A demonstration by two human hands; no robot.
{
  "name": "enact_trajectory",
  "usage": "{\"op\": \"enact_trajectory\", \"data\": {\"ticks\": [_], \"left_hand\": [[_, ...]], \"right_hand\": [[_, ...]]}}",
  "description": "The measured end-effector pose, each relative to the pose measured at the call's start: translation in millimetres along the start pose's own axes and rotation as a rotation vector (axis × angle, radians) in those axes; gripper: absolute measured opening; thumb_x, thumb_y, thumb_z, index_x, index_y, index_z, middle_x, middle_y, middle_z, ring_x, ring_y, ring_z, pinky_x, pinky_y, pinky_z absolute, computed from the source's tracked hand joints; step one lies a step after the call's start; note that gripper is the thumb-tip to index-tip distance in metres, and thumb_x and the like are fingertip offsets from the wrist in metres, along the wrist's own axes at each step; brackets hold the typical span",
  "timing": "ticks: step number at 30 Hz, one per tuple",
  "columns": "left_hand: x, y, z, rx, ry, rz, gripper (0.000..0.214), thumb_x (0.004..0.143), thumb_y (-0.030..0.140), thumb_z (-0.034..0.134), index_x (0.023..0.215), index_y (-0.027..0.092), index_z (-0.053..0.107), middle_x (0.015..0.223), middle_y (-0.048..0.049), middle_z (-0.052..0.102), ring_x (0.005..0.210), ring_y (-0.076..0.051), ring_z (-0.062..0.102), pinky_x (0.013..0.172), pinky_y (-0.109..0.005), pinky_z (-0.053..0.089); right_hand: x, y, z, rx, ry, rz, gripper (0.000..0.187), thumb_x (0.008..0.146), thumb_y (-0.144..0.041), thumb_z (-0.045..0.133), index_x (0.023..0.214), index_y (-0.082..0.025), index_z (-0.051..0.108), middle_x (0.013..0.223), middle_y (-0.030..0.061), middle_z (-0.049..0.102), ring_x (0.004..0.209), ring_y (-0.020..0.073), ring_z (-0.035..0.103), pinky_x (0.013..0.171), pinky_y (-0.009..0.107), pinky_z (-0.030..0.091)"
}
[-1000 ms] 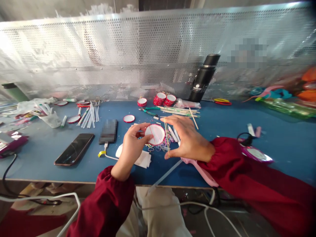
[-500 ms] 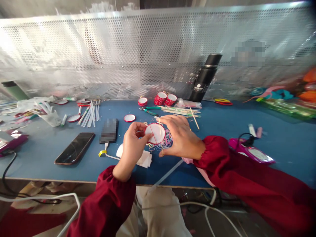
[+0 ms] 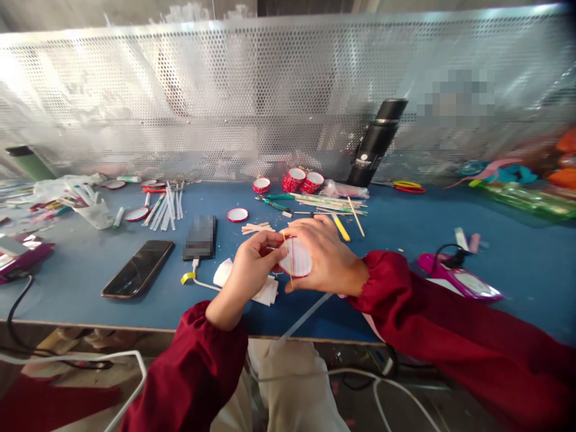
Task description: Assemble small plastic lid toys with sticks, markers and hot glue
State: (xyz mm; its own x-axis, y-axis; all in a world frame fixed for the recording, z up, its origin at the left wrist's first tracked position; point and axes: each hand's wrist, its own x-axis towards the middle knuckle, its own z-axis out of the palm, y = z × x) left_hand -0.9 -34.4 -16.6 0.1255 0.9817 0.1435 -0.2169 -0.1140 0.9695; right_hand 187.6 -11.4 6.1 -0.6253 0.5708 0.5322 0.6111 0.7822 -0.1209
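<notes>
Disc (image 3: 304,259): white-faced, red-rimmed, held up over the blue table (image 3: 432,225) between both hands, a red line (image 3: 293,255) crossing its face.
Left hand (image 3: 252,258): thumb and fingers clamped on the disc's left edge.
Right hand (image 3: 328,252): thumb and fingertips spread apart around the disc, a yellow band (image 3: 288,264) apparently stretched between them; I cannot tell whether the palm touches the disc.
Band: it could spring away if a fingertip loses it, or slide off the round edge if it sits off-centre.
Grip: too hard a pinch from the left hand could tilt the disc.
Table: a dropped disc could scatter the wooden sticks (image 3: 257,228) or hit the white paper (image 3: 266,291).
</notes>
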Motion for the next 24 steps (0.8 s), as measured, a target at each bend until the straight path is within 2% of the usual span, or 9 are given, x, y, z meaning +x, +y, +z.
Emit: {"op": "enact_trajectory", "data": {"ticks": [3,9,18,24], "left_hand": [[-1.4,2.0,-0.3,-0.035,-0.011,-0.05,0.034,0.07,0.034,0.083,0.095,0.017,0.068,0.088,-0.0034,0.07,0.07,-0.014,0.065,0.057,-0.024,0.057],[-2.0,-0.9,-1.0,-0.078,-0.022,-0.014,0.035,0.071,0.032,0.084,0.098,0.017,0.068,0.091,-0.0037,0.071,0.071,-0.013,0.066,0.057,-0.024,0.059],[-3.5,2.3,0.1,-0.124,-0.049,-0.028,0.038,0.069,0.033,0.087,0.097,0.015,0.068,0.091,-0.0041,0.072,0.073,-0.014,0.068,0.059,-0.026,0.062],[-4.2,4.4,1.9,-0.131,-0.027,-0.03,0.04,0.067,0.034,0.089,0.096,0.015,0.069,0.088,-0.0036,0.073,0.071,-0.014,0.067,0.058,-0.025,0.061]], "right_hand": [[-2.3,0.7,-1.0,0.0,0.003,0.005,0.092,0.052,-0.074,0.086,0.124,-0.023,0.059,0.122,0.012,0.069,0.119,0.0373,0.06,0.11,0.059,0.026],[-4.7,1.5,-2.2,-0.001,0.02,0.043,0.094,0.046,-0.07,0.09,0.121,-0.023,0.059,0.122,0.0125,0.068,0.119,0.0369,0.059,0.111,0.057,0.027],[-4.6,1.1,-5.6,0.029,0.021,0.046,0.091,0.047,-0.071,0.09,0.118,-0.023,0.059,0.119,0.0121,0.068,0.115,0.0369,0.06,0.11,0.06,0.029],[-5.0,0.8,-6.7,0.059,0.044,0.045,0.091,0.046,-0.068,0.092,0.119,-0.025,0.058,0.114,0.0103,0.068,0.107,0.0355,0.061,0.103,0.057,0.038]]}}
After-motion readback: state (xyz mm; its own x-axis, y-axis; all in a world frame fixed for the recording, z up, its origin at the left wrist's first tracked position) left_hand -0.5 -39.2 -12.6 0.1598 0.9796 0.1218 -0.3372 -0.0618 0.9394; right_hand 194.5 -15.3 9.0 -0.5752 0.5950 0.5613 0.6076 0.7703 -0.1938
